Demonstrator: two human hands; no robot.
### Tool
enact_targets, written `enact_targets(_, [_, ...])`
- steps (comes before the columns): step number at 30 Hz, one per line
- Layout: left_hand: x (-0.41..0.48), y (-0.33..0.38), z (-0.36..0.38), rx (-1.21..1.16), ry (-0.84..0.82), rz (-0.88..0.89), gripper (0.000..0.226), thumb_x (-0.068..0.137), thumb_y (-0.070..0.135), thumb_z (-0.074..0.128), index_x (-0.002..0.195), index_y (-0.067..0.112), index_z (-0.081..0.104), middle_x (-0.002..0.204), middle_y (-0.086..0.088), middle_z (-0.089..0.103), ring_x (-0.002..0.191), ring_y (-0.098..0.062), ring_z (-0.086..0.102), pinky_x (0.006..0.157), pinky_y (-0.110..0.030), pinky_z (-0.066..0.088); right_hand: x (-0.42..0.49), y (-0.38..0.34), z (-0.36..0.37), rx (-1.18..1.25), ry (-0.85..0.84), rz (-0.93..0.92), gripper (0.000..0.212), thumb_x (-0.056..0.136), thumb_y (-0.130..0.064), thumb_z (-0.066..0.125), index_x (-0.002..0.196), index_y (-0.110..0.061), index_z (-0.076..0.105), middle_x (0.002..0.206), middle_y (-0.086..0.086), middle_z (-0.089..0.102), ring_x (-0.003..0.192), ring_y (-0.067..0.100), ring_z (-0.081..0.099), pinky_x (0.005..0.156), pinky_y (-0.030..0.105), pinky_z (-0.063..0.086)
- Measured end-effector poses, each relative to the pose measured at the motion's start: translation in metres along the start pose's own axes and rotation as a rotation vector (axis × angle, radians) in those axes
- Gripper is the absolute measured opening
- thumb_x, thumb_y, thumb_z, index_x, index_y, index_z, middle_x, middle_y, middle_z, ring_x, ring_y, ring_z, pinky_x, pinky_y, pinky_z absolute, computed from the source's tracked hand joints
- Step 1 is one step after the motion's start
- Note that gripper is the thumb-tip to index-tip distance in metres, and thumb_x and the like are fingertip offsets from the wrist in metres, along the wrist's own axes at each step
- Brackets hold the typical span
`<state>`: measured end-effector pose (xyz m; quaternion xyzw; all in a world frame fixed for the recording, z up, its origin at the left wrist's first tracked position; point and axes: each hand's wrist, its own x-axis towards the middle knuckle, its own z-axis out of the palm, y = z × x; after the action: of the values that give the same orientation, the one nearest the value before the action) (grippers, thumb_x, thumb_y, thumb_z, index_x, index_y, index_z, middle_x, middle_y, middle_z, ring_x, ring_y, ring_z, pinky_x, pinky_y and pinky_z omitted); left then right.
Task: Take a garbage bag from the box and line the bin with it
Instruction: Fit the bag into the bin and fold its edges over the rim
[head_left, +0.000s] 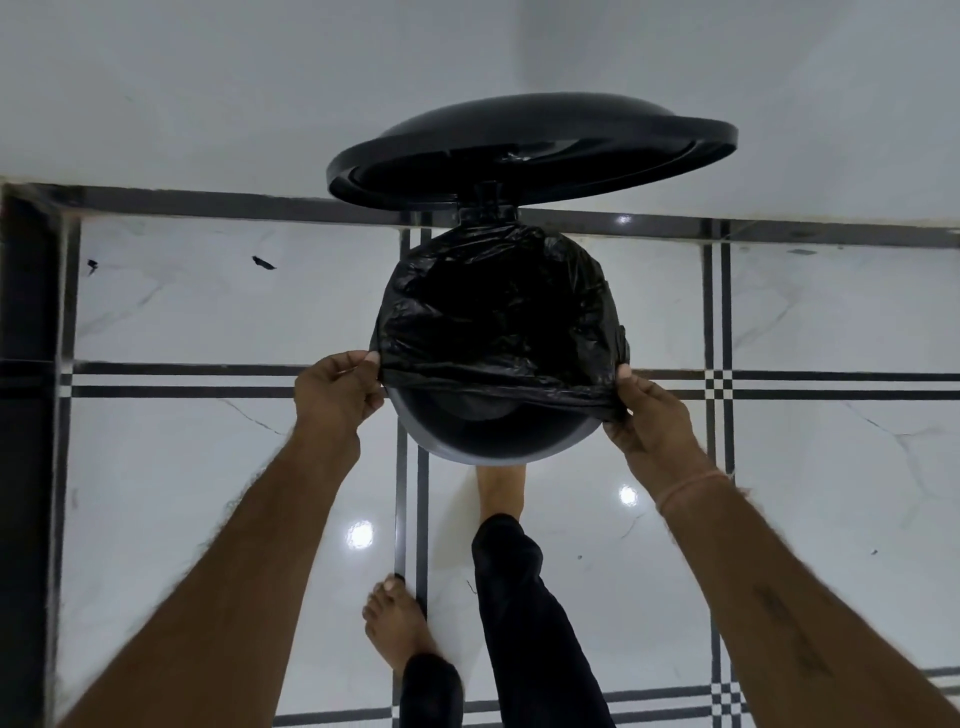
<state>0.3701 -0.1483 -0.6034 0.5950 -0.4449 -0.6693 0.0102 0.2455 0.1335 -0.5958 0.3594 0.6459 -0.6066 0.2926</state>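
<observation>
- the floor (208, 467) is glossy white marble tile crossed by black inlay lines, meeting a plain white wall along a dark skirting strip.
- a round black plastic pedal bin (488, 447) stands against that wall, its black domed lid (530, 145) tipped up; a bare foot (498, 493) reaches to the bin's base, apparently on the pedal, though the pedal itself is hidden.
- a crinkled black plastic garbage bag (498, 312) is already folded over the far and side parts of the rim, while the near edge is stretched as a taut band across the opening, short of the near rim.
- the left hand (337, 389) is pinched shut on the bag's hem at the left of the rim; the right hand (639, 410) is clamped on the bunched hem at the right.
- the box of bags is not in view.
- judgement: the lining looks mostly done; the near hem has yet to go over the front rim.
- risks: pulling the tight band too hard could tear the thin film or drag the far side off the rim; easing the foot would drop the lid onto the hands; one hand slipping would let the hem fall into the bin.
</observation>
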Motion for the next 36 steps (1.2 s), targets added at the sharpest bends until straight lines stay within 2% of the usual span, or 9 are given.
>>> enact_targets(3, [0.001, -0.001, 0.001, -0.001, 0.009, -0.016, 0.005, 0.099, 0.010, 0.066, 0.103, 0.007, 0.067, 0.078, -0.005, 0.064, 0.064, -0.013, 0.056, 0.058, -0.018, 0.055, -0.004, 0.002, -0.003, -0.031, 0.052, 0.073, 0.023, 0.097, -0.036, 0.070, 0.086, -0.017, 0.062, 0.083, -0.001, 0.063, 0.071, 0.014, 0.057, 0.062, 0.025, 0.046])
enact_targets(10, [-0.003, 0.004, 0.008, -0.026, 0.131, -0.087, 0.013, 0.101, 0.010, 0.062, 0.089, 0.011, 0.065, 0.081, -0.004, 0.066, 0.056, -0.011, 0.056, 0.058, -0.024, 0.051, -0.022, 0.015, -0.003, 0.001, 0.108, 0.108, 0.034, 0.098, -0.045, 0.065, 0.085, -0.014, 0.063, 0.071, -0.002, 0.063, 0.048, 0.006, 0.047, 0.037, 0.017, 0.030])
enact_targets(13, [-0.003, 0.008, 0.010, -0.056, 0.123, -0.157, 0.009, 0.100, 0.010, 0.058, 0.101, 0.012, 0.066, 0.088, -0.002, 0.069, 0.053, -0.008, 0.058, 0.051, -0.022, 0.045, -0.026, 0.013, -0.003, 0.074, 0.112, 0.150, 0.029, 0.096, -0.043, 0.068, 0.087, -0.015, 0.066, 0.076, -0.004, 0.069, 0.045, 0.003, 0.049, 0.035, 0.016, 0.029])
enact_targets(16, [-0.003, 0.009, 0.010, -0.101, 0.153, -0.226, 0.011, 0.099, 0.009, 0.060, 0.093, 0.015, 0.066, 0.083, 0.000, 0.068, 0.044, -0.004, 0.054, 0.046, -0.020, 0.042, -0.029, 0.012, -0.002, 0.175, 0.074, 0.199, 0.020, 0.099, -0.034, 0.067, 0.088, -0.017, 0.068, 0.072, -0.006, 0.073, 0.042, 0.000, 0.051, 0.034, 0.014, 0.029])
enact_targets(21, [0.003, 0.006, 0.004, -0.142, 0.195, -0.293, 0.019, 0.100, 0.010, 0.058, 0.083, 0.018, 0.063, 0.069, 0.001, 0.054, 0.049, -0.007, 0.041, 0.036, -0.013, 0.034, -0.036, 0.018, 0.001, 0.342, -0.001, 0.276, 0.020, 0.103, -0.032, 0.061, 0.089, -0.018, 0.067, 0.068, -0.010, 0.069, 0.040, -0.001, 0.050, 0.034, 0.013, 0.031])
enact_targets(25, [0.003, 0.005, 0.001, -0.166, 0.160, -0.298, 0.023, 0.103, 0.011, 0.054, 0.083, 0.019, 0.061, 0.069, 0.004, 0.053, 0.039, -0.002, 0.041, 0.036, -0.012, 0.035, -0.043, 0.019, 0.005, 0.374, 0.004, 0.262, 0.021, 0.103, -0.031, 0.059, 0.094, -0.015, 0.069, 0.072, -0.006, 0.077, 0.049, 0.003, 0.067, 0.036, 0.013, 0.039])
enact_targets(28, [-0.006, 0.003, 0.002, -0.309, 0.054, -0.288, 0.020, 0.107, 0.021, 0.055, 0.087, 0.017, 0.060, 0.071, 0.004, 0.054, 0.038, -0.001, 0.043, 0.041, -0.014, 0.042, -0.042, 0.016, 0.007, 0.456, -0.012, 0.258, 0.026, 0.107, -0.025, 0.054, 0.108, -0.002, 0.066, 0.082, 0.009, 0.081, 0.066, 0.018, 0.079, 0.053, 0.023, 0.062])
enact_targets(32, [-0.018, -0.003, -0.005, -0.303, -0.110, -0.163, 0.019, 0.099, 0.031, 0.065, 0.087, 0.017, 0.065, 0.063, 0.008, 0.062, 0.053, -0.002, 0.053, 0.058, -0.016, 0.052, -0.039, 0.015, 0.015, 0.483, -0.017, 0.257, 0.031, 0.107, -0.026, 0.054, 0.115, 0.001, 0.065, 0.083, 0.015, 0.079, 0.078, 0.024, 0.076, 0.070, 0.033, 0.067])
enact_targets(36, [-0.025, -0.008, -0.014, -0.156, -0.148, -0.168, 0.012, 0.096, 0.023, 0.070, 0.086, 0.020, 0.066, 0.070, 0.008, 0.066, 0.063, -0.007, 0.054, 0.059, -0.020, 0.050, -0.045, 0.015, 0.025, 0.393, 0.059, 0.273, 0.018, 0.094, -0.026, 0.075, 0.097, -0.009, 0.071, 0.088, 0.005, 0.075, 0.071, 0.013, 0.067, 0.055, 0.020, 0.059])
